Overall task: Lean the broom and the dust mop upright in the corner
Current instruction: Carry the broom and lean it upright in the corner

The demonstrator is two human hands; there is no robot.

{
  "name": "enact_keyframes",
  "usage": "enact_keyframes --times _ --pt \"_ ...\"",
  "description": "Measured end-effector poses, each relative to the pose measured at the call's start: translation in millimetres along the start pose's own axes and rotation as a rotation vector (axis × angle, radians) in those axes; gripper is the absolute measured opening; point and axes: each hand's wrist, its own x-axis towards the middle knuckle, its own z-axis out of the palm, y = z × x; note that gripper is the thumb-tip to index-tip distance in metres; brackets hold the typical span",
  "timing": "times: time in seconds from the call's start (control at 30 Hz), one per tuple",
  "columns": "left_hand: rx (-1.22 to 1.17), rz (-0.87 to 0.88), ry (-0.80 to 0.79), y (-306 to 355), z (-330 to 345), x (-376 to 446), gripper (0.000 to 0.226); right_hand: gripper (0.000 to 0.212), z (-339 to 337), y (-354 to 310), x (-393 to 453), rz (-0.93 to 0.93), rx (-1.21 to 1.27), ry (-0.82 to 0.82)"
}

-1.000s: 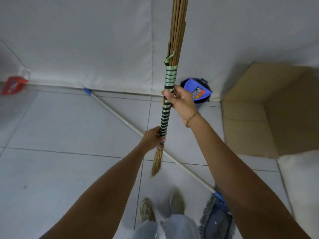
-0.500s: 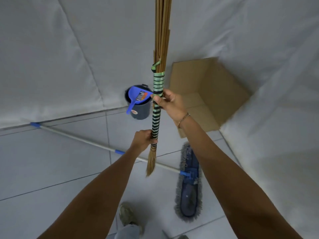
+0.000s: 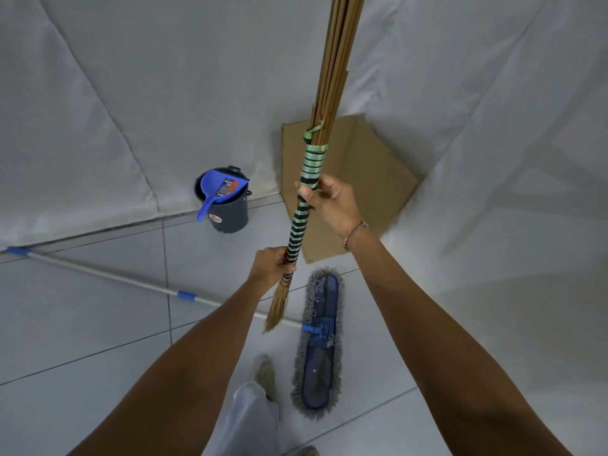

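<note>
The stick broom [image 3: 332, 77] hangs nearly upright in the air, its green and black banded handle pointing down and its bristles running out of the top of the view. My left hand [image 3: 271, 266] grips the handle near its lower end. My right hand [image 3: 329, 200] grips it higher up, just below the pale green binding. The dust mop [image 3: 317, 343] lies flat on the tiled floor, its blue fringed head near my feet. Its long white pole [image 3: 108, 279] stretches away to the left toward the wall.
A dark bucket [image 3: 230, 210] holding a blue dustpan [image 3: 220, 190] stands against the white draped wall. A brown cardboard sheet [image 3: 362, 179] fills the corner right of it. My shoe [image 3: 265, 373] and trouser leg are at the bottom.
The view has swung right, from the back wall toward the corner with the cardboard. The broom stays gripped by both hands and has tilted slightly, top to the right. The mop has not moved.
</note>
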Motion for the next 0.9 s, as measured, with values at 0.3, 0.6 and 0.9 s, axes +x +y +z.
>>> enact_keyframes --times 0.3,0.6,0.9 --pt "0.109 0.033 0.029 43 -9 118 0.017 0.030 -39 3 114 0.007 -0.020 0.060" --pt "0.160 0.072 0.001 88 -29 216 0.019 0.021 -76 -11 212 -0.008 0.041 0.089" --pt "0.233 0.044 0.068 134 8 312 0.013 0.030 -148 0 308 -0.038 0.062 0.038"
